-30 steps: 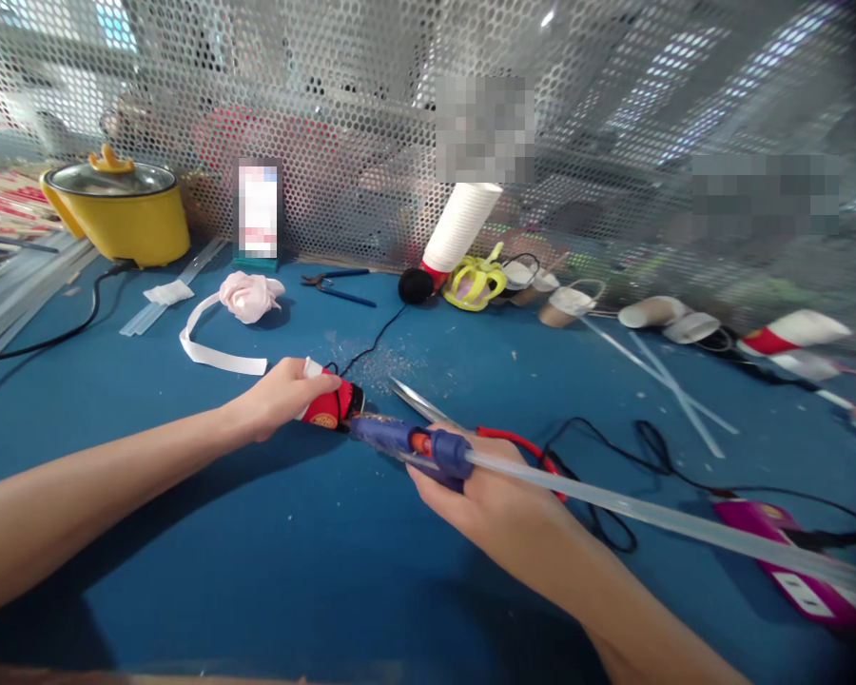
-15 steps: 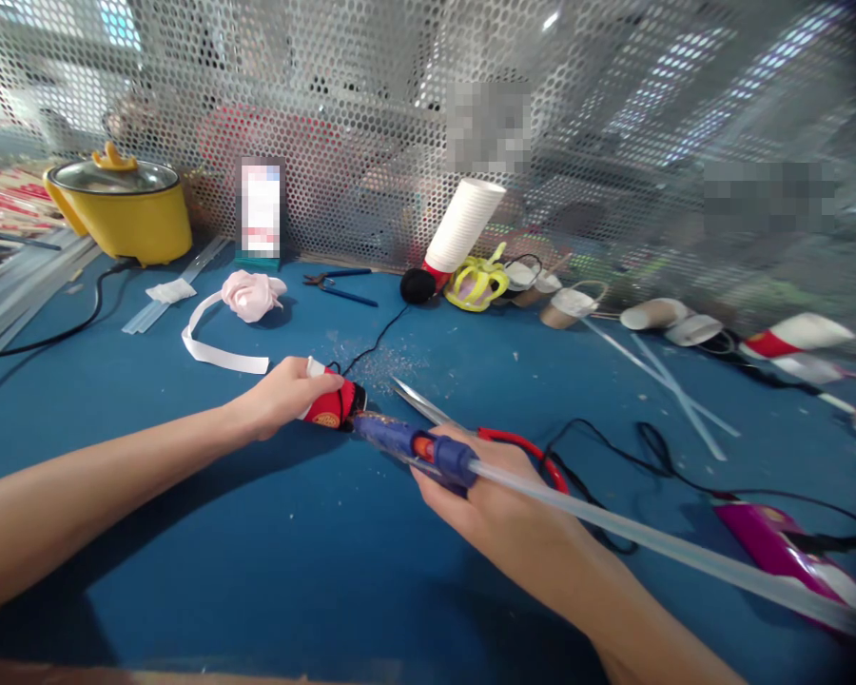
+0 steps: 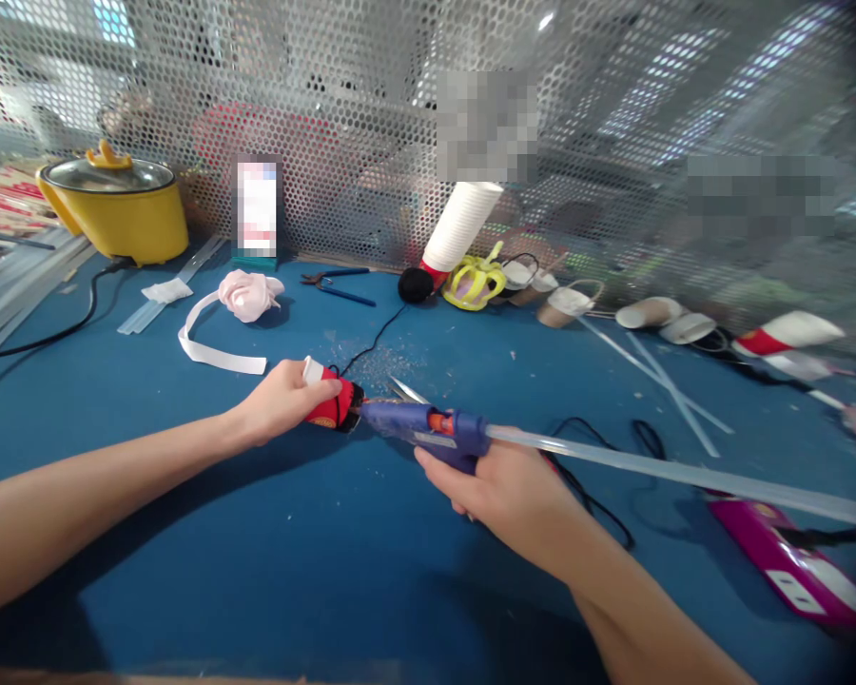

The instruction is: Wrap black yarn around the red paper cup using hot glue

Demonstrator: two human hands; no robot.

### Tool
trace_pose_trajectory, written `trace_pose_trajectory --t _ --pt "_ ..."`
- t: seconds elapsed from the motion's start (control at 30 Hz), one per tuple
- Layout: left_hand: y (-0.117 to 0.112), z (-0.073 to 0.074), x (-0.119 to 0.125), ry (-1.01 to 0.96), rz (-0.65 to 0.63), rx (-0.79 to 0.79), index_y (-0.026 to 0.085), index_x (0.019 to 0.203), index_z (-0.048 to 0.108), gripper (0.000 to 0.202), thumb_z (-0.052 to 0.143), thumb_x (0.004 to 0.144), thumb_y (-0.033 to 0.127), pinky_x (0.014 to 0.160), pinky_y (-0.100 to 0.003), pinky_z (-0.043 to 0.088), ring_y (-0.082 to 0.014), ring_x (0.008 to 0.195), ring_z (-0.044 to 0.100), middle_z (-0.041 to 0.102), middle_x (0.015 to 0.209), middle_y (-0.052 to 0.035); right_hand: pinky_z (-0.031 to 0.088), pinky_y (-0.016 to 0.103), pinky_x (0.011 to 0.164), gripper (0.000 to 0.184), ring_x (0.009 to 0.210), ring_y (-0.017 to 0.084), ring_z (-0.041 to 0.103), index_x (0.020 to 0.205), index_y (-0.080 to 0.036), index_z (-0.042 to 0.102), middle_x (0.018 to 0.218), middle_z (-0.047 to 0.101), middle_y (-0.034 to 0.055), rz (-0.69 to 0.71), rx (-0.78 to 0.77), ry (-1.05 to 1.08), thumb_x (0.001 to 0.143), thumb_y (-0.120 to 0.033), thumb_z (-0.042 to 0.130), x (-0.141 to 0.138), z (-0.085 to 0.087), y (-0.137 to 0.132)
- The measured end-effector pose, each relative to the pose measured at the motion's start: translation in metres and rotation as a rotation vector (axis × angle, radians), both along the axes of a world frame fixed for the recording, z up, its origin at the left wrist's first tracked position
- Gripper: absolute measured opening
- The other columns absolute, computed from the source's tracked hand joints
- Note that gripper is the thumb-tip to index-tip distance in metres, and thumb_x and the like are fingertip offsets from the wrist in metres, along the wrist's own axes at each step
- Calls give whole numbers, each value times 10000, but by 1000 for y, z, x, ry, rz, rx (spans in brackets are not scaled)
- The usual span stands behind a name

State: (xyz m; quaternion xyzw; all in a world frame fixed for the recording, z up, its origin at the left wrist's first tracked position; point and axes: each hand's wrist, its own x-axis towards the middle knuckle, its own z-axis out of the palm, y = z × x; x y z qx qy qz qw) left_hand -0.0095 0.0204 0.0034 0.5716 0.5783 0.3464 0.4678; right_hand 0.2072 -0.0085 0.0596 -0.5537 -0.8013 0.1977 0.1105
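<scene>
My left hand (image 3: 283,401) is closed around a small red, white and black cup-shaped piece (image 3: 332,406) lying on the blue table (image 3: 271,552). My right hand (image 3: 503,485) grips a blue glue gun (image 3: 428,430), its nozzle touching the black end of that piece. A long clear glue stick (image 3: 677,473) runs out of the gun's back toward the right. Scissors (image 3: 403,390) with red handles lie just behind the gun, mostly hidden by my right hand.
Behind stand a yellow pot (image 3: 118,207), a pink fabric flower on a white ribbon (image 3: 246,295), pliers (image 3: 337,283), a stack of white cups (image 3: 457,226), a yellow crown (image 3: 475,283) and several loose cups. A magenta device (image 3: 791,561) and black cords lie at right. A perforated screen (image 3: 613,124) closes the back.
The glue gun swung flatter, its rear and glue stick rising to point more to the right. The nozzle stays at the red piece. My left hand has hardly moved.
</scene>
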Motion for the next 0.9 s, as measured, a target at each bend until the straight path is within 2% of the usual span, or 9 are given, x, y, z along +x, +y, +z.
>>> trace_pose_trajectory --t 0.13,0.2,0.37,0.57,0.73,0.9 --pt "-3 3 1 42 -28 21 179 555 389 300 497 712 411 418 -216 197 -69 450 278 336 486 60 375 211 365 140 324 108 467 680 -187 560 353 466 -55 -108 -181 111 748 -285 486 -4 7 1" --pt "-3 3 1 46 -41 41 172 577 413 289 491 719 412 428 -215 213 -74 462 292 347 499 58 390 215 370 116 329 112 471 689 -190 550 357 467 -58 -135 -222 162 738 -280 495 -5 9 3" --pt "-5 2 -1 37 -73 88 159 619 462 277 484 730 413 442 -215 239 -80 471 309 372 513 53 401 219 373 176 331 108 468 604 -199 512 369 479 -47 -130 -207 225 738 -314 509 0 4 6" --pt "-10 4 -1 105 -105 147 159 604 453 292 478 739 416 432 -212 226 -76 468 273 328 501 61 411 205 385 225 336 96 468 551 -199 479 373 483 -42 -118 -176 246 745 -308 513 2 4 8" --pt "-12 4 0 150 -107 193 173 562 392 289 487 737 382 414 -206 202 -66 459 248 294 485 67 409 205 391 218 341 94 463 556 -196 484 377 478 -45 -145 -194 254 737 -312 521 1 4 9" --pt "-13 6 -1 153 -174 244 172 549 372 297 481 746 366 416 -198 215 -62 462 259 297 487 64 394 205 378 187 338 84 441 603 -181 501 387 469 -51 -166 -242 322 734 -311 528 1 6 11"
